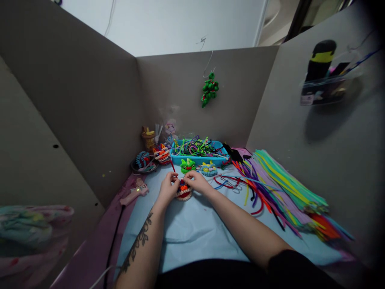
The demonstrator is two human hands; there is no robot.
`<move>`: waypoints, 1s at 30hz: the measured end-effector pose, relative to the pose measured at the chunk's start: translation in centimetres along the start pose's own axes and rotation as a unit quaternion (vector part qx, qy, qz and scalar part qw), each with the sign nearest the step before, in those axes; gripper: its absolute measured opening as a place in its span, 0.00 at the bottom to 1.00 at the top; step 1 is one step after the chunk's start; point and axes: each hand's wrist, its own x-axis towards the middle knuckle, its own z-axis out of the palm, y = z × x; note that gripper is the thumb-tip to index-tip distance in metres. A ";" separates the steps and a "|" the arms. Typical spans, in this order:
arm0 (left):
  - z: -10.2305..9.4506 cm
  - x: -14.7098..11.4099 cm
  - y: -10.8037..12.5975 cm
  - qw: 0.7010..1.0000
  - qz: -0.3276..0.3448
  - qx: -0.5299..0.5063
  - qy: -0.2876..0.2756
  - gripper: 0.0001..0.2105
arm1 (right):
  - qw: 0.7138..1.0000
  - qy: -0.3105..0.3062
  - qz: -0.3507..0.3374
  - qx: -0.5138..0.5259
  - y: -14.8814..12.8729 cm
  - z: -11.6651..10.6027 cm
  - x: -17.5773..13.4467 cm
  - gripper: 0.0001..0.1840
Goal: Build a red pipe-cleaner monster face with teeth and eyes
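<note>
Both hands meet over a small pipe-cleaner figure (184,195) with an orange and dark-red body and a white-fringed lower edge. The fingertips of my left hand (169,186) are pinched at its upper left side. A dark red pipe cleaner (173,165) sticks up from between those fingers. My right hand (196,182) pinches the top right of the figure, and its fingers partly cover it. Just beyond the hands sit a green pipe-cleaner head (188,165) and a blue-and-yellow one (208,169).
A blue tray (200,160) of tangled pipe cleaners stands behind. Bundled pipe cleaners (279,186) lie at right, near scissors (236,186). A pink glue gun (135,194) and a dark bowl (144,170) are at left. Grey partitions (180,92) enclose the table.
</note>
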 end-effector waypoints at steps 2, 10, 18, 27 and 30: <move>-0.1 -0.1 0.0 1.000 0.005 0.013 -0.007 0.11 | 1.000 -0.011 -0.011 -0.019 -0.1 -0.1 0.0 0.06; -0.1 -0.1 0.3 0.998 -0.029 -0.058 -0.019 0.11 | 0.999 -0.024 0.025 0.002 -1.0 0.3 0.7 0.10; -0.9 -0.8 2.7 0.995 0.037 -0.079 0.053 0.10 | 0.998 0.053 -0.030 0.026 -3.1 -1.2 -0.1 0.06; 2.2 -3.5 7.0 0.977 -0.010 -0.208 -0.034 0.11 | 0.991 0.051 -0.122 -0.029 -5.7 -6.0 -4.3 0.05; 4.4 -3.8 7.1 0.971 -0.027 -0.230 -0.058 0.13 | 0.990 0.068 -0.117 -0.034 -4.8 -7.3 -5.3 0.03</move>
